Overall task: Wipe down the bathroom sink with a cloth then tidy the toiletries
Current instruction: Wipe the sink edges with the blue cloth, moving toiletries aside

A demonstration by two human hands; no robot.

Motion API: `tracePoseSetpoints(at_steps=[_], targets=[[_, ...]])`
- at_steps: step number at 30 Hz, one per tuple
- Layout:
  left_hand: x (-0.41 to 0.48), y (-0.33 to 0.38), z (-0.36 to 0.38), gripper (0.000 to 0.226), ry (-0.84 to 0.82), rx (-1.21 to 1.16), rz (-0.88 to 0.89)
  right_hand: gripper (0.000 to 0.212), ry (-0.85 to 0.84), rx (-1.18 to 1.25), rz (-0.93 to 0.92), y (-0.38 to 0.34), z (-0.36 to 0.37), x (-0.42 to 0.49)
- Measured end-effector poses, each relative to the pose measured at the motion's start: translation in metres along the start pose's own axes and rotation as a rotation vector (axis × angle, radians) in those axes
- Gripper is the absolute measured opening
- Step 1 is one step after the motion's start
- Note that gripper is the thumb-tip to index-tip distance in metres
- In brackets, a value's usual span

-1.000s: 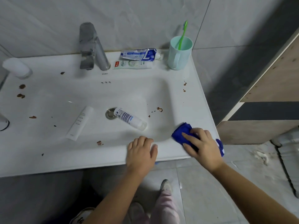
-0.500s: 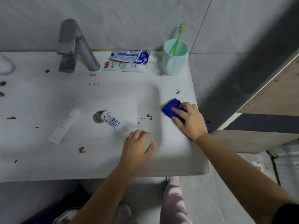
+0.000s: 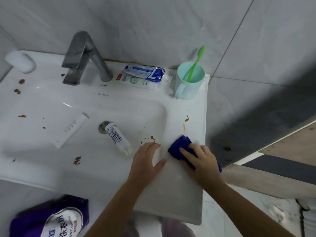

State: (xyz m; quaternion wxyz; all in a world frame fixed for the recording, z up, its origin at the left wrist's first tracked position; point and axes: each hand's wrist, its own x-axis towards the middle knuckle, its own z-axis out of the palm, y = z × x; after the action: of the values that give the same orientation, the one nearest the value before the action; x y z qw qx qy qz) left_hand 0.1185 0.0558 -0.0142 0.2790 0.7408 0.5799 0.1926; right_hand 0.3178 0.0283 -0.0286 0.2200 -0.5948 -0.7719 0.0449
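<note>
My right hand (image 3: 201, 161) presses a blue cloth (image 3: 179, 146) onto the right rim of the white sink (image 3: 191, 194), just below a brown smear (image 3: 184, 128). Flat on the sink's front right edge lies my left hand (image 3: 147, 161), fingers spread, holding nothing. In the basin lie a small clear bottle (image 3: 117, 138) by the drain (image 3: 102, 127) and a white tube (image 3: 71, 130). Two toothpaste tubes (image 3: 143, 76) lie behind the basin beside a mint cup (image 3: 189, 82) with a green toothbrush (image 3: 195, 64).
A grey faucet (image 3: 83, 55) stands at the back. Brown spots (image 3: 77, 160) dot the basin and left rim. A white container (image 3: 19, 61) sits at the far left. A purple detergent bag (image 3: 51, 218) lies below the sink. A wooden cabinet (image 3: 290, 147) is on the right.
The view has shifted. My right hand slid the cloth forward on the rim and back again, leaving a brown smear. My left hand stayed on the front edge.
</note>
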Motion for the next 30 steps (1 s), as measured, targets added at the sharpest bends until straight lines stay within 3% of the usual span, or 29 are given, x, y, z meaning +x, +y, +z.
tracePoseSetpoints(at_steps=[3,7,14,15,19,25,30], targets=[[0.014,0.008,0.009,0.056,-0.057,-0.028,-0.003,0.027,0.060,0.005,0.133,0.009,0.000,0.004],[0.019,0.005,0.017,0.058,-0.037,-0.072,-0.022,0.030,0.063,-0.013,0.303,0.046,0.000,0.108],[0.018,0.001,0.021,0.056,0.001,-0.082,-0.024,0.025,-0.084,0.135,-0.223,0.037,-0.001,0.036],[0.018,0.001,0.021,0.056,0.001,-0.085,-0.026,0.024,-0.092,0.139,-0.236,0.042,-0.002,0.049],[0.017,0.004,0.020,0.056,0.017,-0.121,-0.053,0.027,-0.060,0.024,-0.008,0.039,0.007,0.113],[0.000,-0.005,0.000,0.041,0.001,-0.175,-0.057,0.026,-0.151,0.166,-0.302,0.042,-0.004,0.045],[-0.050,-0.031,-0.026,0.031,0.024,0.090,-0.072,0.028,-0.030,0.055,0.067,0.005,0.012,0.091]])
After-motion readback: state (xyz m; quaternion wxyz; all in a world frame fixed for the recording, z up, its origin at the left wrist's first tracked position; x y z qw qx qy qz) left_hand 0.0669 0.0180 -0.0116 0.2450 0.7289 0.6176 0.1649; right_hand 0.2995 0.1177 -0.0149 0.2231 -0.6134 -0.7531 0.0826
